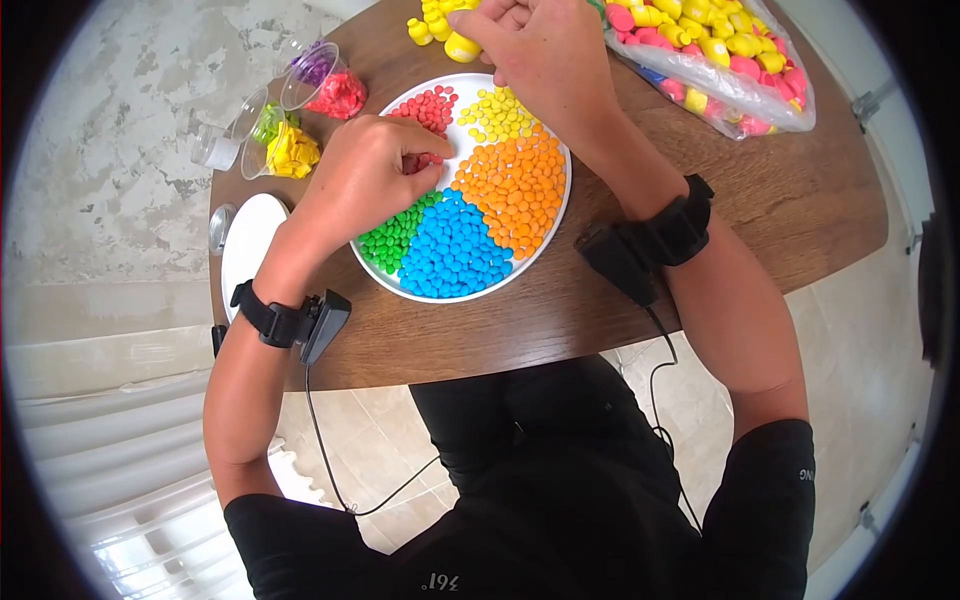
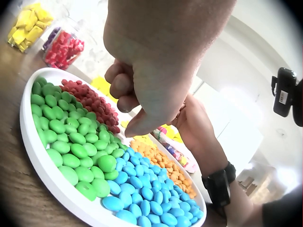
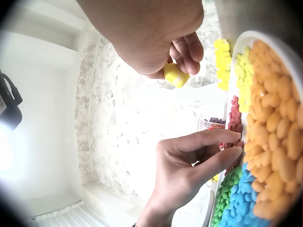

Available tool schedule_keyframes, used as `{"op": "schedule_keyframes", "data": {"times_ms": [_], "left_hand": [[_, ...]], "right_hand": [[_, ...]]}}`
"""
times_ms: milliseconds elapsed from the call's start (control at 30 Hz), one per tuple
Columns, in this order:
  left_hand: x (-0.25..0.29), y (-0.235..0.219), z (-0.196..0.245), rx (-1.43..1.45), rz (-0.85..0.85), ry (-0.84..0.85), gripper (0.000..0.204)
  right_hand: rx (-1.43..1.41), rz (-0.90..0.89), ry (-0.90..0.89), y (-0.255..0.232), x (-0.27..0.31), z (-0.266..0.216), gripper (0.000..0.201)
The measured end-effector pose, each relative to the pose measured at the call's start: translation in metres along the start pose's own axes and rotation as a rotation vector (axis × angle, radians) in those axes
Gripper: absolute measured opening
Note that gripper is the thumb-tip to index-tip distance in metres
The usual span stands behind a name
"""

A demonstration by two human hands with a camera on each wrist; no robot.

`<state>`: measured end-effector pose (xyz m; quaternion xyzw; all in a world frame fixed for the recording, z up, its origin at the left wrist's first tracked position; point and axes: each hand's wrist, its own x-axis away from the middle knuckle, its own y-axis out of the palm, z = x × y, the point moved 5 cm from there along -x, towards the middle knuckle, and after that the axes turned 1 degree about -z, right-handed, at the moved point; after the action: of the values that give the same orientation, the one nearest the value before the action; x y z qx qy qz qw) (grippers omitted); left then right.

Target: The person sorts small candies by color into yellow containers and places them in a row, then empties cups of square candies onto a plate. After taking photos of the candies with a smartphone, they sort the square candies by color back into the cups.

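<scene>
Right hand (image 1: 552, 58): thumb and fingers pinching a yellow piece (image 3: 175, 76), up in the air on the far side of the plate (image 1: 462, 137), near the loose yellow pieces (image 1: 436, 22). Looks rounded and smooth. My guess: light, fairly stiff plastic, not fragile, could slip if I squeeze off-centre. Best hold: across the widest part, fingertips on opposite sides.

Left hand (image 1: 365, 172): over the plate by the red candies (image 1: 425, 106), thumb and index tips close together, other fingers curled. Can't tell if there's a candy between them.

Candies look small, smooth, hard-shelled. Should weigh next to nothing; likely to skid or roll, may crack under a hard pinch. Take one at a time by the edges, fingertips only, coming in from above. Red sits between yellow candies (image 1: 497, 118) and green candies (image 1: 390, 240); a wide grab could mix colours. Keep the wrist off the green side, and don't lean on the rim.
</scene>
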<state>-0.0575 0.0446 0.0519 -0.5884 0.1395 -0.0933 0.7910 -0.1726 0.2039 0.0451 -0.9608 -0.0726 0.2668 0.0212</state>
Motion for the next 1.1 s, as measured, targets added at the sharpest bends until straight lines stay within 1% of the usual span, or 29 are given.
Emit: {"op": "schedule_keyframes", "data": {"times_ms": [67, 167, 333, 433, 500, 600, 700, 767, 900, 1000, 1100], "left_hand": [[0.002, -0.002, 0.002, -0.045, -0.028, -0.001, 0.021], [0.002, 0.003, 0.002, -0.036, -0.052, -0.007, 0.021], [-0.002, 0.004, -0.002, 0.000, -0.053, -0.029, 0.017], [-0.003, 0.003, -0.009, -0.015, -0.045, -0.029, 0.016], [-0.002, 0.002, -0.012, -0.027, -0.041, -0.028, 0.016], [-0.001, 0.002, -0.015, -0.025, -0.069, -0.074, 0.017], [0.000, -0.001, -0.016, 0.004, -0.049, -0.099, 0.015], [0.000, 0.000, -0.023, 0.182, -0.064, -0.208, 0.012], [0.002, 0.000, -0.028, 0.148, -0.043, -0.163, 0.012], [0.001, 0.002, -0.029, 0.166, -0.026, -0.143, 0.013], [-0.002, 0.000, -0.025, 0.225, 0.026, -0.126, 0.014]], "right_hand": [[0.017, 0.007, 0.006, 0.000, 0.001, -0.001, 0.027], [0.028, 0.015, 0.003, 0.000, 0.001, -0.002, 0.027], [0.002, 0.001, 0.027, 0.000, 0.001, -0.002, 0.027], [0.025, 0.016, -0.007, 0.000, 0.002, -0.003, 0.027], [-0.013, 0.002, 0.024, 0.000, 0.002, -0.002, 0.027], [-0.013, 0.006, 0.011, 0.000, 0.002, -0.002, 0.027], [-0.005, 0.017, -0.003, 0.000, 0.001, -0.002, 0.027], [-0.005, 0.012, -0.002, 0.000, 0.001, -0.002, 0.027], [0.029, -0.002, 0.004, -0.001, 0.002, -0.005, 0.028], [0.012, 0.008, 0.007, -0.001, 0.002, -0.004, 0.028], [0.015, 0.020, -0.010, -0.001, 0.002, -0.004, 0.027]]}}
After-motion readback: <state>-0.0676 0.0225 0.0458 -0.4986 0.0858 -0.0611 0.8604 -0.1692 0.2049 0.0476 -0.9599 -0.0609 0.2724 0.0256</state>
